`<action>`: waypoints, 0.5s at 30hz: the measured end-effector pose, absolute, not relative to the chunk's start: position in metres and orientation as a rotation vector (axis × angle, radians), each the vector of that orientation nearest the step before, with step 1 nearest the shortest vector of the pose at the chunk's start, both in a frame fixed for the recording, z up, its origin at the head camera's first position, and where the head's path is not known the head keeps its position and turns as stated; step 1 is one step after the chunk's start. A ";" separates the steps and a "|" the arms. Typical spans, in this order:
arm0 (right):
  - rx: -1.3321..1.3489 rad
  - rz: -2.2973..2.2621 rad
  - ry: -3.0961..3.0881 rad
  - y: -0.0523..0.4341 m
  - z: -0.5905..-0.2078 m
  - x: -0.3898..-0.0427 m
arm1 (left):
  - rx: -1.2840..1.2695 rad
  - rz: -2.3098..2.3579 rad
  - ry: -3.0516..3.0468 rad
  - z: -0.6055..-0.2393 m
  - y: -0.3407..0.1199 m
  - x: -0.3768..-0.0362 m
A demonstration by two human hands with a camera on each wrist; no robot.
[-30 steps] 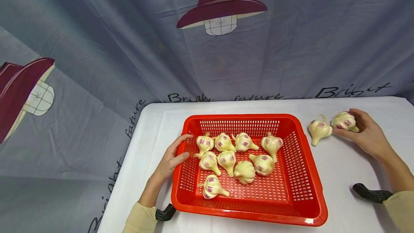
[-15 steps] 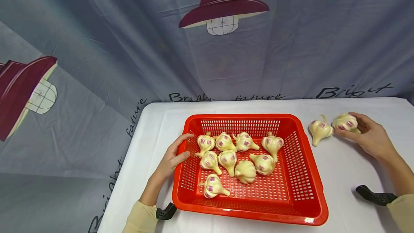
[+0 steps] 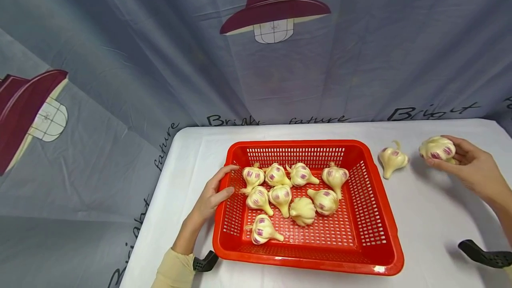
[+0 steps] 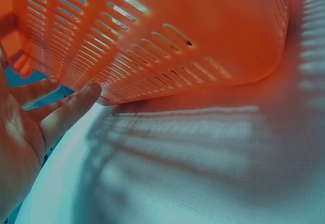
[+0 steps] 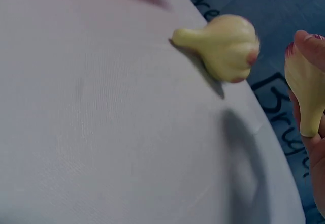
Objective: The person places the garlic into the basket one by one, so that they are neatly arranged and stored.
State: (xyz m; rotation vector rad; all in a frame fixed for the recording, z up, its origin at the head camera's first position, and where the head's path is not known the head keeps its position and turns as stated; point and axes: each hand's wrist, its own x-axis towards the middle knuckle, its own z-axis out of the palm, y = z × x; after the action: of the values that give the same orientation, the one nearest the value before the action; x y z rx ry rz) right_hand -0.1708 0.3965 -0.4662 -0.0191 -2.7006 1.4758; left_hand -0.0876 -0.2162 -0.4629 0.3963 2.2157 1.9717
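Right hand (image 3: 472, 168) pinching garlic bulb (image 3: 438, 148), lifting it above table at 3 o'clock of red basket (image 3: 394, 252). Left hand (image 3: 210, 194) spread, steadying basket's 9 o'clock rim. Best carrying bulb gently, lowering into bare spot.

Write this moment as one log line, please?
right hand: holds garlic above table | left hand: on basket rim | loose bulb: beside basket
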 end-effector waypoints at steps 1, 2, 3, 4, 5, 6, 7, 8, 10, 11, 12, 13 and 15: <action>0.008 1.507 -2.679 0.395 -0.462 -0.169 | 0.393 1.970 2.218 -0.463 -0.216 -0.087; 0.033 1.538 -2.655 0.394 -0.459 -0.167 | 0.390 1.968 2.221 -0.463 -0.216 -0.087; 0.057 1.570 -2.630 0.392 -0.455 -0.165 | 0.388 1.967 2.221 -0.463 -0.216 -0.087; 0.079 1.584 -2.617 0.390 -0.451 -0.163 | 0.387 1.966 2.221 -0.463 -0.216 -0.087; 0.095 1.591 -2.610 0.388 -0.446 -0.161 | 0.386 1.966 2.220 -0.463 -0.216 -0.087; 0.104 1.598 -2.605 0.385 -0.442 -0.159 | 0.386 1.966 2.219 -0.463 -0.216 -0.087; 0.119 1.604 -2.603 0.382 -0.438 -0.157 | 0.386 1.966 2.219 -0.463 -0.216 -0.087; 0.131 1.603 -2.607 0.378 -0.434 -0.155 | 0.385 1.966 2.220 -0.463 -0.216 -0.087; 0.165 1.594 -2.620 0.371 -0.427 -0.151 | 0.383 1.967 2.218 -0.463 -0.216 -0.087; 0.187 1.605 -2.615 0.367 -0.423 -0.150 | 0.383 1.968 2.218 -0.463 -0.216 -0.087; 0.219 1.615 -2.609 0.363 -0.419 -0.148 | 0.382 1.969 2.218 -0.463 -0.216 -0.087; 0.252 1.630 -2.601 0.359 -0.415 -0.147 | 0.382 1.970 2.216 -0.463 -0.216 -0.087; 0.345 1.716 -2.542 0.352 -0.408 -0.145 | 0.380 1.972 2.211 -0.463 -0.216 -0.087</action>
State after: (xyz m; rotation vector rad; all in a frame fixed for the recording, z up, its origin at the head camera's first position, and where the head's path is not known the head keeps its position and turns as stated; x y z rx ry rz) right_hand -0.1448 0.3516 -0.4082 0.3446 -2.5420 1.7159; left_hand -0.0873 -0.2163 -0.4627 0.3799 2.2110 1.9717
